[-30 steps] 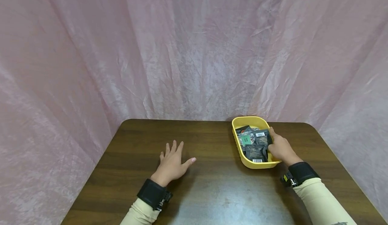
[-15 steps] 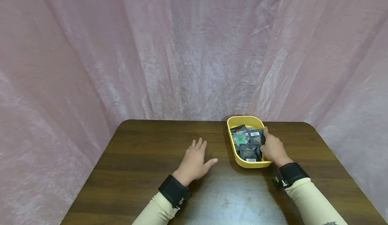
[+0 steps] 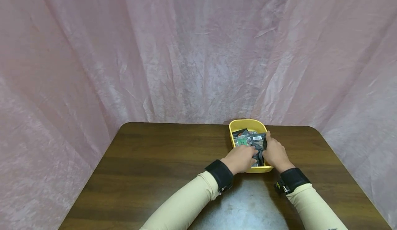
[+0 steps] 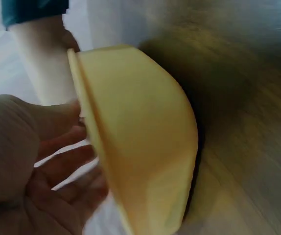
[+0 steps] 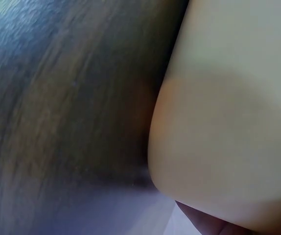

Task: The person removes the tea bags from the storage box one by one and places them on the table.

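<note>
A yellow plastic basket (image 3: 260,169) stands near the far edge of the table, right of centre, with several dark flat packets (image 3: 258,142) inside. My right hand (image 3: 276,154) grips its right rim, thumb on the inner side. The left hand (image 3: 240,158) reaches over the front left rim, its fingers spread above the packets and covering some of them. In the left wrist view, those fingers look loosely bent and blurred beside the rim, with nothing between them. The right wrist view is mostly filled by the basket's outer wall (image 5: 228,122); only a little of the right hand shows there.
The brown wooden table (image 3: 161,161) has rounded far corners. A pink curtain (image 3: 198,68) hangs right behind it. Both wrists wear black bands, and light sleeves (image 3: 186,202) cover the forearms.
My left hand has swept right across the table and arrived over the basket. The basket, held by the right hand, has slid slightly left.
</note>
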Tool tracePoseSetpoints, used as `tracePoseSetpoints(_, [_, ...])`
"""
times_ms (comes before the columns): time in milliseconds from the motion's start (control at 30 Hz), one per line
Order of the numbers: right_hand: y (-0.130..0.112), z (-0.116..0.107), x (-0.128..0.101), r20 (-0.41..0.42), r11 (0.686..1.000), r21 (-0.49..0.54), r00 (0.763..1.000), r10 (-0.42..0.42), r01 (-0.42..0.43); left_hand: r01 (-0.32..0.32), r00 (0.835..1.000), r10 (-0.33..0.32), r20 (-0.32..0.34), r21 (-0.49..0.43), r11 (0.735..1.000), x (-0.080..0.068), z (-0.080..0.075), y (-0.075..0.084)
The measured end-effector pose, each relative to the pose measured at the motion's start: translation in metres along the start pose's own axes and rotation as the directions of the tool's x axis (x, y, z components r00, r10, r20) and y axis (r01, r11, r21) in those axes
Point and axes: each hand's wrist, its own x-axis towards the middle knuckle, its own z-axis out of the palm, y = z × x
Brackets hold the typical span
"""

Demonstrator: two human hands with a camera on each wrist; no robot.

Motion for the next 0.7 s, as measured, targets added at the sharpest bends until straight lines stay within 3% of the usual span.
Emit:
tracePoseSetpoints(133, [0.001, 0.000, 0.000, 0.006, 1.000, -0.015, 1.000, 0.003, -0.003, 0.132, 0.988, -0.130, 0.089, -0.022, 0.991, 0.017, 0.008, 0.006])
tracePoseSetpoints(267, [0.000, 0.003, 0.001, 0.015, 1.000, -0.015, 1.000, 0.010, -0.009, 0.209, 0.971, -0.208, 0.118, 0.010, 0.978, 0.026, 0.014, 0.006])
tracePoseSetpoints(533, [-0.001, 0.004, -0.001, -0.011, 1.000, -0.017, 1.000, -0.002, 0.001, 0.238, 0.968, -0.246, 0.045, 0.132, 0.962, 0.037, 0.021, 0.010])
tracePoseSetpoints(700, [0.000, 0.002, -0.002, -0.032, 0.999, -0.038, 0.999, -0.019, 0.017, 0.195, 0.980, -0.198, 0.004, 0.134, 0.971, 0.039, 0.026, 0.008])
